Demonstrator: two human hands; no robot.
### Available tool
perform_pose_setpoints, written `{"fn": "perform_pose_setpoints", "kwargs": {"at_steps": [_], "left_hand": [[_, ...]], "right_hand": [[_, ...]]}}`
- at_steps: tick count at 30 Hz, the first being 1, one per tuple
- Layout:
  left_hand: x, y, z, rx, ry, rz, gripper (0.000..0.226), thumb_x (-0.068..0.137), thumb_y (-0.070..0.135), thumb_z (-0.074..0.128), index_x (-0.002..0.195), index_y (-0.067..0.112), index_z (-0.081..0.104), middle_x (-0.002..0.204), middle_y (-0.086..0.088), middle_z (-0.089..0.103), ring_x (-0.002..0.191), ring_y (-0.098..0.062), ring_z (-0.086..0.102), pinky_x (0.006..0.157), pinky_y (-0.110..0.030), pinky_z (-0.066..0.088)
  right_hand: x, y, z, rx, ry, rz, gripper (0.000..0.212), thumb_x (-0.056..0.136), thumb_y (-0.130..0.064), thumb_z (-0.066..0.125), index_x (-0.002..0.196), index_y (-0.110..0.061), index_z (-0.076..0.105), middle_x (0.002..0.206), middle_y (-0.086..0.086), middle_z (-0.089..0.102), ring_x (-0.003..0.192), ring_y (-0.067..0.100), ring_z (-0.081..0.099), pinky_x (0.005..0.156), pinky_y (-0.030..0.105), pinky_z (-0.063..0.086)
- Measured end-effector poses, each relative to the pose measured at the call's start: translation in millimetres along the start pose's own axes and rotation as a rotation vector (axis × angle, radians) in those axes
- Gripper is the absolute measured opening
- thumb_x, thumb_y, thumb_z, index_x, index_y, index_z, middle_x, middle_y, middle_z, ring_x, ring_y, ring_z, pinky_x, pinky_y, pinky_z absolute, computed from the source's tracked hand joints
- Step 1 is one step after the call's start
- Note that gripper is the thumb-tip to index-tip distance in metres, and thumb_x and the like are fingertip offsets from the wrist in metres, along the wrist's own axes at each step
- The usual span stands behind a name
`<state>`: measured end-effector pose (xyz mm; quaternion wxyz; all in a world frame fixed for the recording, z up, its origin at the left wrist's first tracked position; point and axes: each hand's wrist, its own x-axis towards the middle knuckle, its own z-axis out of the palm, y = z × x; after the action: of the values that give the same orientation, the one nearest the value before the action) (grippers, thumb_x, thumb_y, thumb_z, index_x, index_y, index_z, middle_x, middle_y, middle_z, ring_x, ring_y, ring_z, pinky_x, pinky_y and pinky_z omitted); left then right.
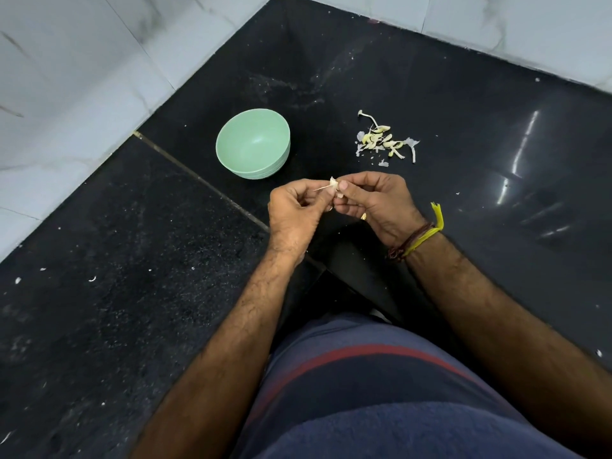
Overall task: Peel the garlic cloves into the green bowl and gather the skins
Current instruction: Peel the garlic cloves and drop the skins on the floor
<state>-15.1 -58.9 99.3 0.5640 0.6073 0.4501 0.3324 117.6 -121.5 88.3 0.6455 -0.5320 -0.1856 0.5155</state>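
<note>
Hands, our left hand (294, 207) and right hand (374, 200), together pinch one garlic clove (335, 186). We see nothing inside the green bowl (253, 144). Most peeling is left, we think.

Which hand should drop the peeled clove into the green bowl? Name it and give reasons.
Left hand: the round pale-green plastic bowl sits on the black counter on its side, just beyond it. Right hand lies nearer the pile of skins.

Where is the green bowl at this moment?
In the head view the round green plastic bowl stands upright on the black stone counter, left of the pile of garlic skins and just beyond the left hand.
</note>
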Motion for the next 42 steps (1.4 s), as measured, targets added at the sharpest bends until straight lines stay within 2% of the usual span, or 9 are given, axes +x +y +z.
{"fn": "perform_pose_setpoints", "kwargs": {"at_steps": [6,9,11,15,25,31,34,37,42], "left_hand": [[0,0,-2,-0.024,0.018,0.042,0.009,0.091,0.006,0.072,0.097,0.002,0.077,0.084,-0.012,0.076,0.069,-0.016,0.068,0.067,-0.027,0.058],[-1,1,0,-0.029,0.083,0.057,0.009,0.090,0.003,0.071,0.097,-0.002,0.077,0.082,-0.014,0.076,0.067,-0.014,0.067,0.066,-0.026,0.058],[-2,2,1,-0.052,0.118,0.065,0.010,0.089,0.001,0.071,0.097,-0.003,0.076,0.081,-0.016,0.075,0.065,-0.011,0.065,0.065,-0.023,0.056],[-5,-1,3,-0.073,0.136,0.076,0.012,0.089,0.001,0.071,0.099,-0.002,0.076,0.088,-0.021,0.074,0.074,-0.017,0.066,0.073,-0.026,0.059],[-5,-3,6,-0.042,0.172,0.027,0.009,0.091,0.007,0.069,0.086,0.008,0.076,0.077,-0.006,0.074,0.070,-0.011,0.065,0.070,-0.025,0.055],[-4,-3,3,-0.036,0.128,0.049,0.010,0.093,0.010,0.066,0.089,0.004,0.074,0.081,-0.019,0.072,0.069,-0.017,0.065,0.066,-0.030,0.057],[-2,-5,2,-0.025,0.131,0.057,0.009,0.090,0.013,0.066,0.085,0.011,0.073,0.075,-0.011,0.071,0.067,-0.018,0.065,0.066,-0.034,0.058],[2,-4,-1,-0.036,0.165,0.042,0.012,0.093,0.012,0.062,0.085,0.009,0.070,0.072,-0.006,0.069,0.065,-0.017,0.064,0.062,-0.030,0.054],[9,-8,-2,0.034,0.186,-0.006,0.039,0.098,0.029,0.063,0.067,0.004,0.063,0.063,-0.013,0.066,0.054,-0.018,0.058,0.053,-0.028,0.048]], "right_hand": [[0,-1,2,-0.020,-0.019,-0.047,0.010,0.088,-0.002,0.069,0.098,0.002,0.070,0.080,0.014,0.073,0.070,0.018,0.069,0.071,0.030,0.061],[-1,-1,4,-0.017,-0.044,-0.049,0.011,0.089,-0.001,0.067,0.099,0.003,0.069,0.078,0.012,0.072,0.070,0.019,0.069,0.068,0.028,0.060],[-3,-1,6,0.033,-0.068,-0.021,0.010,0.090,0.001,0.065,0.099,0.005,0.068,0.075,0.011,0.072,0.068,0.019,0.069,0.066,0.027,0.059],[-6,-4,9,0.169,-0.096,0.077,0.007,0.091,0.003,0.061,0.093,0.002,0.067,0.072,0.010,0.071,0.065,0.016,0.069,0.063,0.026,0.058],[-9,-1,12,0.324,-0.111,0.190,0.011,0.092,0.004,0.059,0.095,-0.003,0.068,0.076,0.010,0.070,0.069,0.015,0.067,0.068,0.028,0.059],[-9,-4,13,0.232,-0.091,0.139,0.011,0.087,0.005,0.066,0.097,0.004,0.068,0.075,0.011,0.070,0.067,0.016,0.067,0.065,0.026,0.058],[-9,-5,12,0.171,-0.100,0.088,0.009,0.085,0.006,0.066,0.094,0.005,0.067,0.071,0.011,0.069,0.064,0.016,0.066,0.064,0.026,0.058],[-7,-4,7,0.088,-0.111,0.013,0.013,0.084,0.007,0.068,0.097,0.006,0.066,0.074,0.011,0.069,0.064,0.015,0.066,0.065,0.027,0.059],[-3,-3,1,-0.147,-0.026,-0.131,0.023,0.081,0.003,0.075,0.102,0.006,0.068,0.082,0.016,0.071,0.068,0.017,0.068,0.068,0.027,0.059]]}}
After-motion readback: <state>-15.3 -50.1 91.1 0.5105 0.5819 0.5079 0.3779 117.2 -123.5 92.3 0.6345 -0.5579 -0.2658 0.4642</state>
